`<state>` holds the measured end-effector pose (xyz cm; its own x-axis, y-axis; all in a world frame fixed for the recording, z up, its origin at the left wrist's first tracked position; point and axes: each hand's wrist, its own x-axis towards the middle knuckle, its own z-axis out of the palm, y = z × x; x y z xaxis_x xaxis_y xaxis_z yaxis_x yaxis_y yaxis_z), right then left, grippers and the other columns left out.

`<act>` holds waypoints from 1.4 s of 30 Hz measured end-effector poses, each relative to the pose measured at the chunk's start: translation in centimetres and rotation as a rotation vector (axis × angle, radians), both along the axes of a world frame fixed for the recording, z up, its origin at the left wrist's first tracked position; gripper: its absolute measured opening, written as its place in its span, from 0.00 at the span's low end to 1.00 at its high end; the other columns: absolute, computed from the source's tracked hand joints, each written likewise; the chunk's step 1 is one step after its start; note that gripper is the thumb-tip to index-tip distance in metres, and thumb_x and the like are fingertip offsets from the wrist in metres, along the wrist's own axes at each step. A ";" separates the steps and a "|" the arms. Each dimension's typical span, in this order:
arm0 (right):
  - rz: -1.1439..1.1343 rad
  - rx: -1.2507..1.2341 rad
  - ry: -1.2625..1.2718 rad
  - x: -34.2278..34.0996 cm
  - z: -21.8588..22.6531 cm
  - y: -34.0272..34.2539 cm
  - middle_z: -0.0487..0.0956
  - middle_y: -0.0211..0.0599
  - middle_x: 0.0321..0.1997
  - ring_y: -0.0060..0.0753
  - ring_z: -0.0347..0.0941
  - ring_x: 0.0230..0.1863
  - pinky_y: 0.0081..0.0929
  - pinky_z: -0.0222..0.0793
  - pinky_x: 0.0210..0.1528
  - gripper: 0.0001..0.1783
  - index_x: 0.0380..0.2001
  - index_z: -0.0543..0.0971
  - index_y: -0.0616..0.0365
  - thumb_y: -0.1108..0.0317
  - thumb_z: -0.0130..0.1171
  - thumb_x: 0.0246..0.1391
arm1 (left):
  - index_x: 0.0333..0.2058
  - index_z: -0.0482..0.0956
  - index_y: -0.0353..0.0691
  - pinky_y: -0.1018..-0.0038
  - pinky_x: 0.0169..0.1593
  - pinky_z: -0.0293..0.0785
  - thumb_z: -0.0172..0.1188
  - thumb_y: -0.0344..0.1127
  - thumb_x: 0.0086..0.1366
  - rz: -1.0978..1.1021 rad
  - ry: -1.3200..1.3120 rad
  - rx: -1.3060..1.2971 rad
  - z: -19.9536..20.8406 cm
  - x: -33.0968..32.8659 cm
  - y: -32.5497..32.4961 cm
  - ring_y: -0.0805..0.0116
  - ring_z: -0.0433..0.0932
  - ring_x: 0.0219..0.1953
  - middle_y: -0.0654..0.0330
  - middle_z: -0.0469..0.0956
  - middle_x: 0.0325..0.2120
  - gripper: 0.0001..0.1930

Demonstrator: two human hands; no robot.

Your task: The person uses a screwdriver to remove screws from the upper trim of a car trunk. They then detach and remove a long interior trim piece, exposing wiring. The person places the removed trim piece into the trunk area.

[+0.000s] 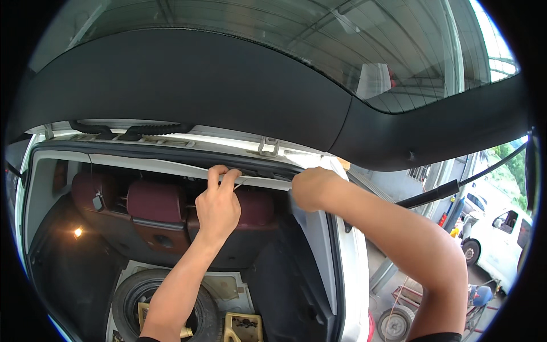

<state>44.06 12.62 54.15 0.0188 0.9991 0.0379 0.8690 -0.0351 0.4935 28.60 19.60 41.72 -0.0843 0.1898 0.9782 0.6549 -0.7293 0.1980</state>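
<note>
Nearest the lens, the raised tailgate (188, 80) arches across the top, black below its glass (319, 48). Under it, a pale strip (149, 165) runs along the upper edge of the car's rear opening, just inside the black seal (199, 155). The left hand (218, 199) pinches the strip's edge near mid-length, fingers bent over it; something thin shows beside the fingertips, too small to make out. The right hand (313, 189) is curled at the strip's right end, by the corner; its fingers are hidden, so I cannot tell what they grip. Beyond are dark red seats (155, 202); below, a spare wheel (128, 296) lies near a yellow tray (259, 328).
</note>
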 end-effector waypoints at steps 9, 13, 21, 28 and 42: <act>0.280 0.375 -0.370 2.1 -4.6 -0.2 0.81 0.36 0.34 0.38 0.80 0.32 0.39 0.74 0.21 0.16 0.40 0.78 0.61 0.70 0.58 0.44 | 0.39 0.75 0.36 0.64 0.29 0.76 0.49 0.16 0.48 -0.025 -0.021 -0.011 -0.4 0.2 0.0 0.51 0.78 0.28 0.54 0.69 0.41 0.19; 0.248 0.510 -0.328 1.0 -4.9 -0.7 0.81 0.36 0.29 0.30 0.80 0.31 0.24 0.73 0.27 0.18 0.40 0.75 0.68 0.71 0.59 0.44 | 0.39 0.76 0.39 0.64 0.25 0.75 0.54 0.18 0.47 0.020 -0.007 0.042 -0.4 0.1 0.1 0.54 0.78 0.23 0.56 0.71 0.40 0.18; 0.175 0.313 -0.122 -0.6 -3.6 -1.2 0.82 0.37 0.30 0.34 0.81 0.33 0.26 0.75 0.29 0.09 0.33 0.78 0.61 0.72 0.58 0.47 | 0.40 0.76 0.40 0.65 0.25 0.75 0.55 0.18 0.47 0.048 0.027 0.011 -0.3 -0.3 -0.4 0.55 0.77 0.21 0.57 0.70 0.42 0.19; 0.213 0.291 -0.213 -0.1 -3.9 -0.5 0.82 0.37 0.29 0.34 0.81 0.33 0.26 0.75 0.28 0.08 0.33 0.78 0.61 0.72 0.58 0.47 | 0.40 0.75 0.39 0.65 0.24 0.75 0.55 0.18 0.47 0.046 0.030 0.047 -0.1 -0.5 -0.5 0.54 0.77 0.21 0.56 0.70 0.41 0.19; 0.600 0.555 -0.215 3.3 -4.9 -1.5 0.78 0.39 0.17 0.38 0.79 0.22 0.29 0.73 0.23 0.03 0.24 0.75 0.61 0.74 0.54 0.43 | 0.42 0.75 0.38 0.62 0.33 0.76 0.47 0.15 0.48 0.013 0.032 -0.009 -0.4 -0.1 0.0 0.48 0.78 0.33 0.52 0.71 0.41 0.21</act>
